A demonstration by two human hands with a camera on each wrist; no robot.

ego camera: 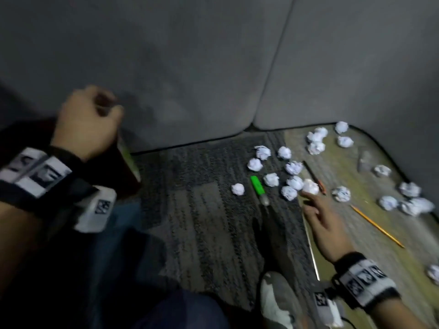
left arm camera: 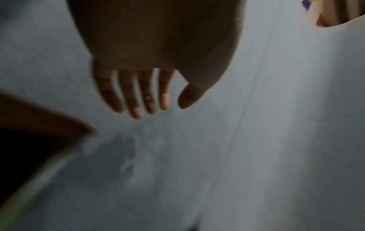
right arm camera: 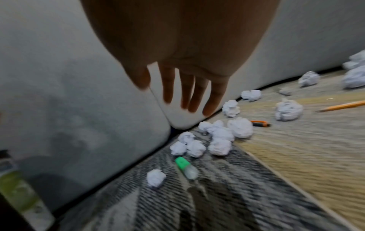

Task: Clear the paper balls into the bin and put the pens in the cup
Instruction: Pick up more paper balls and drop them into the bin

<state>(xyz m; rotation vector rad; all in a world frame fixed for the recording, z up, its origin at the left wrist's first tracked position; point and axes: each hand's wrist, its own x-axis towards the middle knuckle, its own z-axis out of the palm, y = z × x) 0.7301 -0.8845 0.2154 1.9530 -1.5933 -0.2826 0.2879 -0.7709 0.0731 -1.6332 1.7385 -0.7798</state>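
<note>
Several white paper balls (ego camera: 288, 192) lie scattered on the floor by the sofa, and show again in the right wrist view (right arm camera: 219, 146). Among them are a green highlighter (ego camera: 257, 185) (right arm camera: 185, 167), a black and orange pen (ego camera: 314, 178) (right arm camera: 260, 124) and a yellow pencil (ego camera: 377, 225) (right arm camera: 343, 106). My right hand (ego camera: 308, 200) (right arm camera: 169, 98) reaches with straight, empty fingers, its tips just short of one ball (ego camera: 311, 186). My left hand (ego camera: 104, 108) (left arm camera: 160, 109) hovers above a dark bin with a green label (ego camera: 128, 160) (right arm camera: 19, 195), fingers extended and holding nothing.
A grey sofa (ego camera: 190, 67) rises right behind the scatter. A dark patterned rug (ego camera: 202, 222) meets a tan mat (ego camera: 356, 245). A small blurred grey object (ego camera: 364, 161) stands among the far balls. My shoe (ego camera: 278, 302) sits near the right wrist.
</note>
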